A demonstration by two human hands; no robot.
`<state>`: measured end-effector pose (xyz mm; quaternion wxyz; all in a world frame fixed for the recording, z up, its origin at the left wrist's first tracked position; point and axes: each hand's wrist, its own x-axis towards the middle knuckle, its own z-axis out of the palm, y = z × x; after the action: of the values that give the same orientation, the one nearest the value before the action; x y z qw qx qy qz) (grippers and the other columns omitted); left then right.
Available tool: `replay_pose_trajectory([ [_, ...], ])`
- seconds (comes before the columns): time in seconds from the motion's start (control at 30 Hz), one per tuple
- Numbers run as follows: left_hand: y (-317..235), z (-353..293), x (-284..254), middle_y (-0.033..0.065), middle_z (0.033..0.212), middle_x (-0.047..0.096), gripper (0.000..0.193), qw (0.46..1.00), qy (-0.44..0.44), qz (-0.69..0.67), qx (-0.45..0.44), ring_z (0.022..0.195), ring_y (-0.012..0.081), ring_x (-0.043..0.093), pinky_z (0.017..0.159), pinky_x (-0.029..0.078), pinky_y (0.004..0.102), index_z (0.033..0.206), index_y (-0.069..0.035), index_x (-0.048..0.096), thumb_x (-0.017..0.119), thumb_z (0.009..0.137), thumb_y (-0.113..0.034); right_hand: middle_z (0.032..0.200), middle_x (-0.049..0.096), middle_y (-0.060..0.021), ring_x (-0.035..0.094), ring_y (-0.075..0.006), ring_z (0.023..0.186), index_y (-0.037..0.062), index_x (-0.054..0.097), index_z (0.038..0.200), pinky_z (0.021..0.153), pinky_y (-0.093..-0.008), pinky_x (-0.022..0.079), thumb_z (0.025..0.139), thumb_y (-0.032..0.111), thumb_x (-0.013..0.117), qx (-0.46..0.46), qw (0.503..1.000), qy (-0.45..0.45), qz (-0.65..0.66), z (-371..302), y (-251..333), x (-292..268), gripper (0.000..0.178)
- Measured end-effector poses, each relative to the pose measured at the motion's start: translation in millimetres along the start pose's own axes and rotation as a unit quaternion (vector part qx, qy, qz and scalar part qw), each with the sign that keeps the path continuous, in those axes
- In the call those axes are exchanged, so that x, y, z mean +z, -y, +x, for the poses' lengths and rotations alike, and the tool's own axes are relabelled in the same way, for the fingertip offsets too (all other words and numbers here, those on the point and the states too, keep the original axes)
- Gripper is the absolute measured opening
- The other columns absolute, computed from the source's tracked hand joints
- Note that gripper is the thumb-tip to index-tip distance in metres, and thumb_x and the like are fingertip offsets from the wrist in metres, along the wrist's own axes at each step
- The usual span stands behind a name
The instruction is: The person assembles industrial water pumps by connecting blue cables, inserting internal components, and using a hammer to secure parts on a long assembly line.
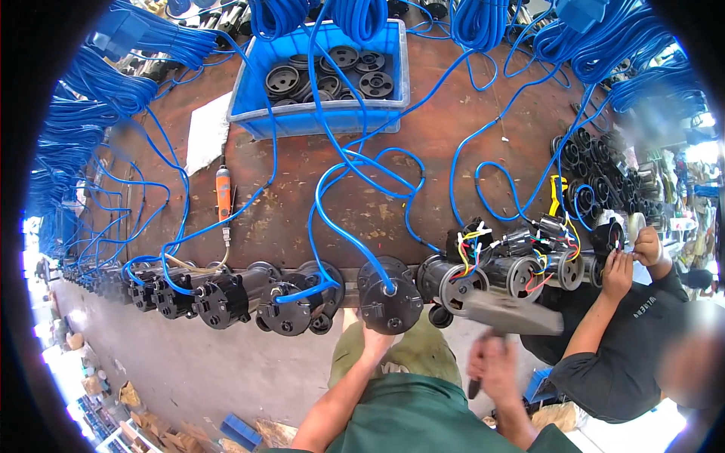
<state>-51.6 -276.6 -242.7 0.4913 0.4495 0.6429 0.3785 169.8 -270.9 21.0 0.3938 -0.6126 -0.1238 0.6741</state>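
Note:
My left hand (375,343) grips a black-capped motor-like cylinder (391,308) from below; its fingertips are hidden under the cap. A blue cable (343,226) runs out of the cap and loops back across the bench. In my right hand (495,366) is a hammer (513,313), fingers wrapped round its dark handle. Its broad grey head, smeared by motion, is raised to the right of the cylinder. Left of it stands another capped cylinder (291,308). On the right, an uncapped cylinder (462,288) shows coloured wires.
A blue bin (317,121) of round black parts stands on the worn brown bench (302,204). Nearby lies an orange power screwdriver (223,195). Coiled blue cables (476,23) line the far side. At right, a co-worker's hands (630,260) handle parts close by.

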Motion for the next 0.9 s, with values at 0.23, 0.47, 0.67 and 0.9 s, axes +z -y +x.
replay_pose_trajectory([
  [0.23, -47.2, 14.5, -7.8, -0.0023, 0.078, 0.061, 0.020, 0.994, -0.015, -0.063, -0.090, 0.063, 0.0095, 0.054, 0.058, 0.045, 0.0307, 0.102, -0.004, 0.070, 0.080, 0.085, -0.007, 0.071, 0.052, 0.0033, 0.047, -0.0066, 0.062, 0.0052, 0.054, 0.088, 0.055, -0.0268, 0.040, 0.106, 0.041, 0.063, 0.069, 0.978, 0.045, -0.191, -6.6, -0.7, -0.2, 0.041],
  [0.47, -82.3, 27.3, -21.4, 0.0053, 0.096, 0.074, 0.034, 0.998, -0.008, 0.065, 0.019, 0.087, 0.0185, 0.069, 0.078, 0.055, 0.0356, 0.109, -0.005, 0.073, 0.084, 0.078, -0.013, 0.070, 0.052, 0.0043, 0.046, -0.0048, 0.058, 0.0064, 0.053, 0.090, 0.052, -0.0236, 0.038, 0.103, 0.046, 0.068, 0.023, 0.986, 0.024, -0.161, -11.5, 17.8, 5.0, 0.045],
  [0.67, -79.9, 17.0, -24.5, 0.0032, 0.098, 0.073, 0.035, 0.993, 0.011, -0.112, -0.040, 0.090, 0.0164, 0.068, 0.081, 0.056, 0.0355, 0.109, -0.006, 0.073, 0.081, 0.076, -0.008, 0.068, 0.050, 0.0050, 0.043, -0.0061, 0.063, 0.0024, 0.056, 0.086, 0.055, -0.0280, 0.037, 0.102, 0.040, 0.069, 0.017, 0.971, 0.013, -0.238, -10.3, 6.7, 16.5, 0.043],
  [0.9, -70.6, 21.0, -30.2, 0.0008, 0.100, 0.072, 0.031, 0.996, 0.077, 0.038, -0.016, 0.090, 0.0154, 0.066, 0.079, 0.056, 0.0355, 0.109, -0.007, 0.072, 0.079, 0.079, -0.004, 0.068, 0.050, 0.0050, 0.044, -0.0060, 0.063, 0.0012, 0.059, 0.088, 0.055, -0.0276, 0.037, 0.100, 0.043, 0.072, 0.003, 0.970, 0.006, -0.243, -1.6, -0.2, 15.9, 0.045],
])
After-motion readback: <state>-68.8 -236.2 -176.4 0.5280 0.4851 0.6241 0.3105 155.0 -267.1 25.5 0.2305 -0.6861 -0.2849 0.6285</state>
